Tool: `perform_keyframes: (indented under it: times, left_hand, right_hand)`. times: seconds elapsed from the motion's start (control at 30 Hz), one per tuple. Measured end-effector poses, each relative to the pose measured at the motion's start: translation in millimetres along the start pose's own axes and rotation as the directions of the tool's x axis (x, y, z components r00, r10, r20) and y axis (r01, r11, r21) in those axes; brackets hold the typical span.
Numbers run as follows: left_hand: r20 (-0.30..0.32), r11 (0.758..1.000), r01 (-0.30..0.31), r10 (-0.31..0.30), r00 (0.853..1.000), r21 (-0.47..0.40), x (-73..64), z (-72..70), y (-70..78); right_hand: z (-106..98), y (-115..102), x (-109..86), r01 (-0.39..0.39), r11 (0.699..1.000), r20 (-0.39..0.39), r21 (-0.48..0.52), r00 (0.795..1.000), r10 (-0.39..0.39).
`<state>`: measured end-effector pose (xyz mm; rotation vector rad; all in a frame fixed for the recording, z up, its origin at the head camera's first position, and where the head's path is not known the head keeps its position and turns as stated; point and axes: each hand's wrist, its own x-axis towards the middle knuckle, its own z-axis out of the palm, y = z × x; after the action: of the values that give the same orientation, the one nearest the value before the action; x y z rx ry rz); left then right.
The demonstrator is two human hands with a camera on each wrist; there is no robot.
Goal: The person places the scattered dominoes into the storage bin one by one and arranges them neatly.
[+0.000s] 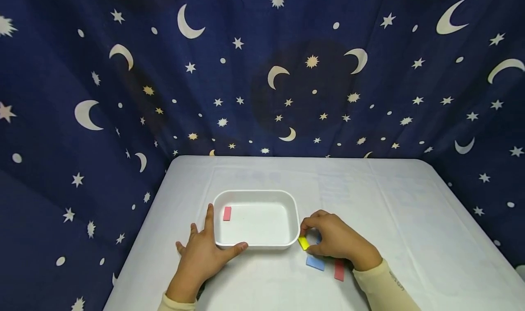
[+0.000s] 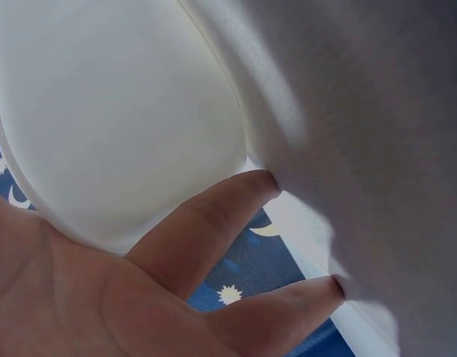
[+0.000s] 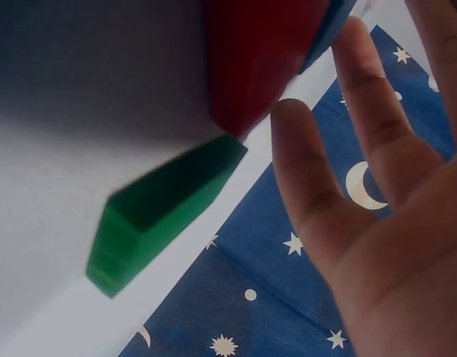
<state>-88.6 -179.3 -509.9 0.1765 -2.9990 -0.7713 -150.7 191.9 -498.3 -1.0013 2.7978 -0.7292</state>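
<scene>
A white tray (image 1: 262, 246) sits on the table, and a pink-red block (image 1: 227, 213) lies inside near its left wall. At the tray's left near corner my left hand (image 1: 201, 258) rests with fingers spread, the thumb along the near side and the index finger by the left wall. My right hand (image 1: 338, 238) pinches a yellow block (image 1: 304, 243) between thumb and fingers, just off the tray's right near corner. Below that hand lie a blue block (image 1: 315, 263) and a red block (image 1: 339, 270). The right wrist view shows a green block (image 3: 165, 216) beside a red one.
A white cloth covers the table (image 1: 393, 220). Behind and beside it hangs a dark blue curtain (image 1: 246, 74) with moons and stars. Another blue piece is partly hidden under the right hand.
</scene>
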Motion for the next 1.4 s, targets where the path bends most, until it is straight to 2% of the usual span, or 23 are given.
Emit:
perform_keyframes:
  times: [0.2,0.7,0.9,1.13,1.4]
  left_hand:
    - [0.007,1.0,0.006,-0.006,1.0,0.006,-2.5,0.9,-0.6]
    - [0.0,1.0,0.013,-0.013,1.0,0.014,2.0,-2.8,2.8]
    - [0.016,0.999,0.025,-0.026,1.0,0.023,1.2,-3.0,3.3]
    - [0.017,0.999,0.008,-0.008,1.0,0.042,1.8,-2.1,1.9]
    - [0.038,0.999,0.03,-0.032,0.999,0.04,2.2,-1.9,4.3]
  right_hand:
    - [1.4,0.4,-1.2,-0.008,1.0,0.008,0.005,1.0,0.008]
    - [-4.0,2.9,5.2,0.003,1.0,0.004,-0.001,1.0,-0.003]
    - [-2.2,4.2,2.3,-0.003,1.0,0.004,-0.005,1.0,0.003]
    - [-0.2,4.7,1.9,0.005,1.0,-0.017,-0.003,1.0,-0.005]
    - [-1.1,5.1,1.2,-0.006,1.0,-0.001,0.006,1.0,0.006]
